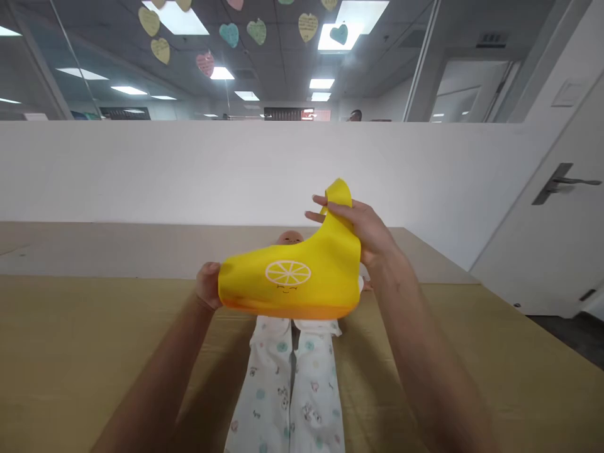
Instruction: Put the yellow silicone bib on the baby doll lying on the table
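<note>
A yellow bib (325, 277) with a lemon-slice print and a small smiling face is stretched between my hands. My left hand (209, 284) grips its left edge, fingers mostly hidden behind it. At the upper right, my right hand (365, 228) pinches the neck strap between thumb and fingers, with two fingertips showing past it. Below and behind the bib lies a baby doll (290, 237); only the top of its head and part of one hand show. White printed pants (311, 384) cover the doll's legs, and the bib hides its torso.
The doll lies on a tan padded surface (117, 352) with a pale ledge (141, 248) behind it. A white wall (189, 170) rises at the back, topped by a glass partition with heart-shaped notes (308, 27). On the right stands a white door with a metal handle (561, 182).
</note>
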Demonstrator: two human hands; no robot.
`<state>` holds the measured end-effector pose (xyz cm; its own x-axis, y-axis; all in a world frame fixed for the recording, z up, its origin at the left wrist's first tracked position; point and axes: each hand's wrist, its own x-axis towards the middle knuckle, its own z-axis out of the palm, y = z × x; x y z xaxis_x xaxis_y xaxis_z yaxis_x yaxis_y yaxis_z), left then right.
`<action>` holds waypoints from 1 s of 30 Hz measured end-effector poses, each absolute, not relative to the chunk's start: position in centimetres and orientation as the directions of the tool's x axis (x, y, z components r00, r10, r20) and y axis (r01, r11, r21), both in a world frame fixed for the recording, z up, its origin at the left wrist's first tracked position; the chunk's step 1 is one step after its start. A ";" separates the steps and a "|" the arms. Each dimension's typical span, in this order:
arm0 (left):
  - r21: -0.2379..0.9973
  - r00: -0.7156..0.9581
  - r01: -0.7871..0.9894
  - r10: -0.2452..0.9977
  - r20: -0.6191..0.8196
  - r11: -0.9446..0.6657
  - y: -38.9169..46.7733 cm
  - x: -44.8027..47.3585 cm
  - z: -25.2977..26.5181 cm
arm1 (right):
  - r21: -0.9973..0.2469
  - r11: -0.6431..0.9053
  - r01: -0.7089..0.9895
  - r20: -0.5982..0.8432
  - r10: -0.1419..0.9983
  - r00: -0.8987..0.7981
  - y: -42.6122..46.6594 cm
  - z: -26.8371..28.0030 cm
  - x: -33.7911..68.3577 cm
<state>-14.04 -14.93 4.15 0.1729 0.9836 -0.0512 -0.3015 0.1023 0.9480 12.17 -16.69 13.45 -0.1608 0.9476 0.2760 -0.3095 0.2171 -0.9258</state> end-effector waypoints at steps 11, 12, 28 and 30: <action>0.955 0.292 -0.284 0.956 -0.005 0.091 -11.6 -9.1 8.0 | -0.923 0.136 -0.360 0.176 0.981 -0.080 -12.5 10.0 14.8; 0.964 0.281 -0.264 0.958 0.059 0.018 -12.0 -9.3 8.4 | -0.922 0.170 -0.347 0.208 0.975 -0.074 -13.1 10.4 14.9; 0.987 -0.010 -0.134 0.996 0.085 -0.085 -7.8 -9.8 5.7 | -0.963 0.100 -0.250 0.096 0.995 0.029 -10.1 7.9 13.1; 0.993 0.013 -0.099 0.998 0.065 -0.063 -6.2 -9.8 4.1 | -0.974 0.068 -0.217 0.052 0.996 0.078 -8.0 6.3 13.0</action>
